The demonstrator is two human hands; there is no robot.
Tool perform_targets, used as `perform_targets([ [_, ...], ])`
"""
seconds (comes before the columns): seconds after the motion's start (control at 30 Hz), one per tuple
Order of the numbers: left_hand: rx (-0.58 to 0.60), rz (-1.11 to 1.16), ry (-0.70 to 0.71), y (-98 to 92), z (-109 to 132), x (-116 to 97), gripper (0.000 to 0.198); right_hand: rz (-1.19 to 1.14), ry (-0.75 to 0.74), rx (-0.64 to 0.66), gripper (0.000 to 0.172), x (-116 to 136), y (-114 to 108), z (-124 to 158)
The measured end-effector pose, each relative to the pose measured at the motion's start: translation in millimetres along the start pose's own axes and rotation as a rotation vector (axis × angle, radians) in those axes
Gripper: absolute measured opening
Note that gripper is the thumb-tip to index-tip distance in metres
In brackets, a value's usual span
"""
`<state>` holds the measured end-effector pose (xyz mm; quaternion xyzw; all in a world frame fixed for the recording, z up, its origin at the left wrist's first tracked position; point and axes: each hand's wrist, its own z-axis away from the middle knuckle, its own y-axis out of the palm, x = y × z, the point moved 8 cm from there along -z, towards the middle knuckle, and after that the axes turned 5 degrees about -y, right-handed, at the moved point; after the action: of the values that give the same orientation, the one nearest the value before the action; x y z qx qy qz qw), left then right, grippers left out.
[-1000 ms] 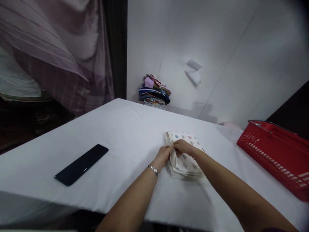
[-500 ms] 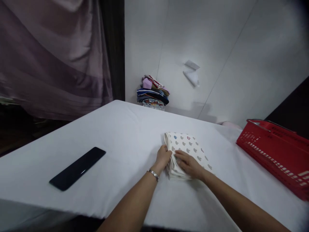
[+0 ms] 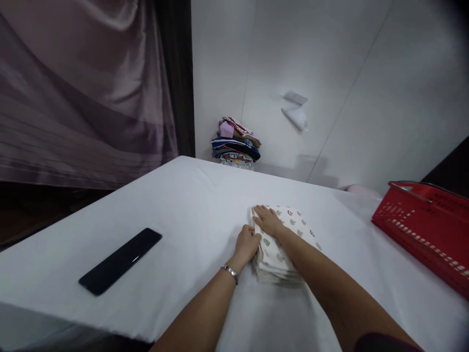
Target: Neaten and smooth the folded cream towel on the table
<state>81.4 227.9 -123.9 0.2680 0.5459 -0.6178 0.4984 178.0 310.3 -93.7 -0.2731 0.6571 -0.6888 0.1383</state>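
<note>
A white cloth (image 3: 271,254) printed with small grey, red and green shapes lies folded in several layers on the white-covered table (image 3: 183,234). My left hand (image 3: 246,243), with a metal bracelet at its wrist, pinches the cloth's left edge. On top, near the far left corner, my right hand (image 3: 268,220) lies flat with its fingers stretched out. Its forearm crosses over the cloth and hides part of the right side.
A black phone-like slab (image 3: 120,261) lies on the table to the left. At the right edge stands a red plastic basket (image 3: 425,234). Folded clothes (image 3: 237,144) are stacked beyond the far edge by the wall, and a curtain (image 3: 80,98) hangs at the left.
My right hand has moved away from me, from the cloth's middle to its far left corner, and has flattened. My left hand stays at the left edge.
</note>
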Motion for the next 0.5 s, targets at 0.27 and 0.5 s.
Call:
perform_targets([
  [0.27,-0.019,-0.019,0.016,-5.7,0.9,-5.4,0.019,-0.055,0.027,0.007,0.055,-3.6,-5.1,8.6],
  [0.5,-0.001,-0.139,0.068,-7.1,3.1,-9.9,0.012,-0.16,0.062,-0.04,0.051,-26.6,-21.6,15.1],
])
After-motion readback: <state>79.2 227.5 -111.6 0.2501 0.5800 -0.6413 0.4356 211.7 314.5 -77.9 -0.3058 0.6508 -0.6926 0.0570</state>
